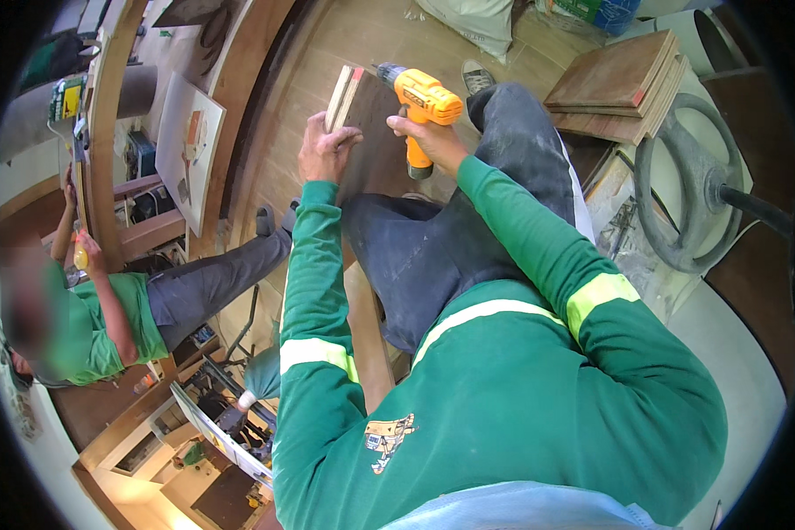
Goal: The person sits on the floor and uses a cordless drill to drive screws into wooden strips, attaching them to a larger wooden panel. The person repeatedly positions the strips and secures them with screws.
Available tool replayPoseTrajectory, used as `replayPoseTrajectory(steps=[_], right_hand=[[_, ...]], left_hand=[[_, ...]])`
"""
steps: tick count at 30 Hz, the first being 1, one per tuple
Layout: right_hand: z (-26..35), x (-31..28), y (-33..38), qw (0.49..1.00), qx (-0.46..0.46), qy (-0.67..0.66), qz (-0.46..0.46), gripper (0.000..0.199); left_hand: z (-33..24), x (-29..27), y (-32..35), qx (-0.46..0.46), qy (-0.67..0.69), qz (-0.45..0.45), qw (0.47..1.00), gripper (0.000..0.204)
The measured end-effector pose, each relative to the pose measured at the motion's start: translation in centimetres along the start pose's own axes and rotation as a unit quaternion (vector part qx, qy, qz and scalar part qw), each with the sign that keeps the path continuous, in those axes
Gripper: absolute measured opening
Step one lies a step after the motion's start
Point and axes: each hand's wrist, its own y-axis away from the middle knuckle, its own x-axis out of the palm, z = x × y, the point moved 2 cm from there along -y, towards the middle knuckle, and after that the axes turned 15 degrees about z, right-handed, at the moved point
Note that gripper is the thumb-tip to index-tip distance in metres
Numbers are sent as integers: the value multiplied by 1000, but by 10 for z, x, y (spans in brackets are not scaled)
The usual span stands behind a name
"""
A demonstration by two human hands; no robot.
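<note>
Head view shows us seated on the floor (300, 79), our right hand (428, 137) wrapped tight around the grip of an orange cordless drill (420, 102) near the top centre of the frame. Its chuck points left at the edge of a dark wood panel (375, 132) resting against our knee. Our left hand (324, 150) presses down on that panel with curled fingers clamped over its near edge, just beside the pale strip (340, 88) along its side. We judge the drilling at this edge as just in hand: the bit sits at the strip, and we cannot tell whether any hole or screw is already there. More panels (623, 88) lie stacked at upper right, apparently not yet worked. Our own raised leg (503, 177) crowds the space under the drill. A grey wheel (689, 185) sits at right. At left a co-worker (106, 318) in green leans toward a tall wooden frame (106, 124), well apart from our hands.
</note>
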Motion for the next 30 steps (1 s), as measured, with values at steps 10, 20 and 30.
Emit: replayPoseTrajectory(steps=[10, 20, 30], right_hand=[[9, -30, -111, 997, -53, 4, 51, 72], [34, -38, -171, 952, -78, 148, 256, 56], [34, -29, -170, 937, -200, 17, 285, 69]], left_hand=[[2, 5, 1, 1, -3, -3, 1000, 16], [-6, -3, -8, -1, 47, 28, 998, 17], [-6, 3, -10, 3, 7, 31, 999, 16]])
